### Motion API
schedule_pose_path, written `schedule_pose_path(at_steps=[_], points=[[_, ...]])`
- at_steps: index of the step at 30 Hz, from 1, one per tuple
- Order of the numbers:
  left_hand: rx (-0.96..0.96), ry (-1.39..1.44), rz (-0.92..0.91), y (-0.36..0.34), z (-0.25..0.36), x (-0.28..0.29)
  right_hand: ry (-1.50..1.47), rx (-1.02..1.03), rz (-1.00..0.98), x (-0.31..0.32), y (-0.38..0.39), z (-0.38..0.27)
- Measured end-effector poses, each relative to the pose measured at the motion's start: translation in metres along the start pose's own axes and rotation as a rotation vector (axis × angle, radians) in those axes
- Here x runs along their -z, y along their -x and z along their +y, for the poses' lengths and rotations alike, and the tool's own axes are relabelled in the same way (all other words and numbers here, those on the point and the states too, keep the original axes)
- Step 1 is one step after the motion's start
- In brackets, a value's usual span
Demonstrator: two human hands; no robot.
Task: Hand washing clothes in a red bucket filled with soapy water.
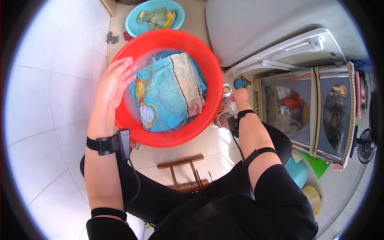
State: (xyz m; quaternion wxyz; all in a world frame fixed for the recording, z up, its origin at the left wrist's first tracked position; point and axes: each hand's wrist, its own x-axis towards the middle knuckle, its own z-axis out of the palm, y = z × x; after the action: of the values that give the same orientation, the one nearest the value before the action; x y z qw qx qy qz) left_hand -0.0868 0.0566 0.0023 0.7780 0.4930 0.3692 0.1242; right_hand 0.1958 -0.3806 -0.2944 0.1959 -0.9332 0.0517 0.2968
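Note:
Blue clothes [162,92] with cream, pink and yellow patches lie heaped in cloudy water inside a large red basin [212,68]. My left hand [120,76] is raised over the basin's left side, fingers apart and loosely bent, holding nothing. Just right of the basin, my right hand [241,96] is closed beside a small silvery round item [227,90]; what its fingers hold is hidden. A blue round lid-like item [239,83] sits just above that hand.
A light-blue basin [132,22] with green and yellow cloth stands behind. A white tiled wall [48,100] is at left. A twin-tub appliance [288,108], raised white panel [280,48] and fan [364,146] are at right. A small wooden stool [180,163] is between my legs.

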Motion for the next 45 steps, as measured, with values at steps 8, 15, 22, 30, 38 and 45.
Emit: schedule_pose_path(at_steps=[8,15,22,30,38,45], points=[[-0.065,0.159,-0.017,0.027,0.017,0.037,-0.541,-0.067,0.256,0.027,0.076,-0.013],[-0.146,0.183,0.062,0.043,0.039,0.079,-0.894,0.247,0.014,-0.024,0.151,-0.151],[-0.107,0.167,0.106,0.02,0.041,0.112,-0.763,0.167,-0.213,-0.19,0.116,-0.243],[-0.055,0.101,0.176,0.007,0.047,0.126,-0.771,-0.105,-0.076,-0.25,0.073,-0.205],[-0.087,0.129,0.149,0.018,0.041,0.14,-0.556,0.129,-0.347,-0.281,0.153,-0.22],[-0.127,0.148,0.133,0.029,0.048,0.155,-0.17,0.238,-0.179,-0.273,0.15,-0.189]])
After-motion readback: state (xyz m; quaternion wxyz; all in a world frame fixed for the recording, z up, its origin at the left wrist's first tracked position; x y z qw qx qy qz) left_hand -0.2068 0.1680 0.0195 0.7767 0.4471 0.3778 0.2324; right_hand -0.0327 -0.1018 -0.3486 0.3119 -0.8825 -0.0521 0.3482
